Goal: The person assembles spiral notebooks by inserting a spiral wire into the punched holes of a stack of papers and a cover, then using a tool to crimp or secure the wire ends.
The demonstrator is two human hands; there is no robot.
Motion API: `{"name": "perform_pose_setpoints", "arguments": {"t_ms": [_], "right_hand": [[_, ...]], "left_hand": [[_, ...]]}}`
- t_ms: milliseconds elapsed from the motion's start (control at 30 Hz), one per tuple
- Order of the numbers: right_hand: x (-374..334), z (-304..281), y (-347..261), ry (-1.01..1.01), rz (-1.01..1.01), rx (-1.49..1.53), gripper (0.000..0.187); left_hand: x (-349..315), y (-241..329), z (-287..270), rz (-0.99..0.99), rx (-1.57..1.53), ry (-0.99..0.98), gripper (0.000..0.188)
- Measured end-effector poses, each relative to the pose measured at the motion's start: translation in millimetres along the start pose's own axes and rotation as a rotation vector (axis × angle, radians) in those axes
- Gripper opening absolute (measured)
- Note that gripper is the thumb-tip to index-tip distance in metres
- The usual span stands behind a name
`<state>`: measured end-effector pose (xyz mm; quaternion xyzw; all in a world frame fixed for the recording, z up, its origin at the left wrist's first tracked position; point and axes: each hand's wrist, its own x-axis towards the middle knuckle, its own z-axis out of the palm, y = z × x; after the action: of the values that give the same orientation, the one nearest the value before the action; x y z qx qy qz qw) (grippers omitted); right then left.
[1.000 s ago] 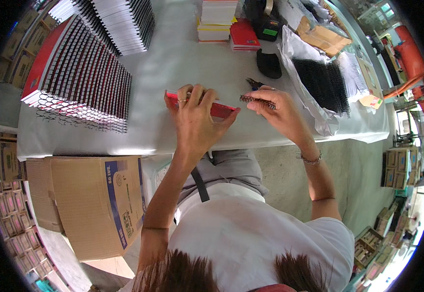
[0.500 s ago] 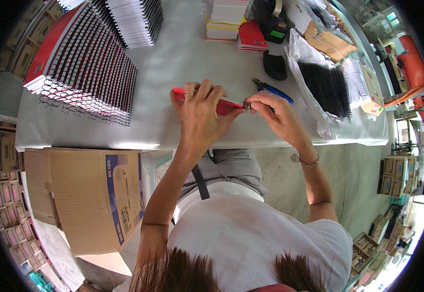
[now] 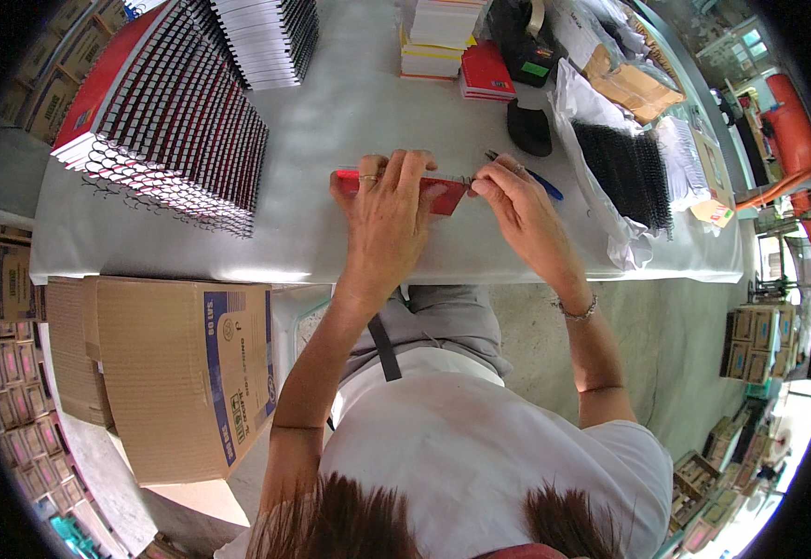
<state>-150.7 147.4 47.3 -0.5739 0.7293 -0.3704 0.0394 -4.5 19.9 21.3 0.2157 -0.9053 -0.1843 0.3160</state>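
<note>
A small red-covered notebook lies flat on the white table. My left hand presses down on it, fingers spread over its far edge. My right hand sits at the notebook's right end, fingertips pinched on the black wire binding there. A blue-handled tool lies just behind my right hand.
A fanned stack of red wire-bound notebooks fills the left of the table, a second stack behind it. Small notebook piles, a black pad and a bag of black wire coils stand right. A cardboard box sits below the table edge.
Both hands with the red notebook have shifted slightly away from me on the table. My right hand has closed in on the notebook's right end, and the blue tool now lies behind it.
</note>
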Motion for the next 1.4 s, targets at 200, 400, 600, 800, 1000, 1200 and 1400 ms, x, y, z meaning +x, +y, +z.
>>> {"name": "perform_pose_setpoints", "arguments": {"t_ms": [200, 400, 600, 800, 1000, 1200, 1400], "right_hand": [[6, 3, 6, -0.010, -0.019, -0.147, 0.015], [10, 10, 11, 0.032, -0.037, -0.175, 0.015], [12, 13, 15, 0.020, -0.085, -0.118, 0.020], [19, -7, 79, 0.192, 0.069, -0.310, 0.022], [21, -38, 112, 0.002, 0.217, -0.207, 0.034], [30, -58, 36, -0.111, 0.237, 0.130, 0.035], [22, -39, -1, 0.001, 0.123, 0.002, 0.048]], "left_hand": [[1, -6, -1, -0.035, -0.107, 0.021, 0.027], [0, -10, 0, -0.093, -0.212, 0.089, 0.034], [1, -16, 2, -0.141, -0.233, 0.127, 0.029], [-3, -20, 6, -0.245, -0.360, 0.049, 0.031], [-7, -23, 6, -0.158, -0.308, 0.064, 0.044], [-10, -34, 2, -0.164, -0.359, 0.106, 0.057], [-6, -28, 0, -0.218, -0.418, 0.115, 0.073]]}}
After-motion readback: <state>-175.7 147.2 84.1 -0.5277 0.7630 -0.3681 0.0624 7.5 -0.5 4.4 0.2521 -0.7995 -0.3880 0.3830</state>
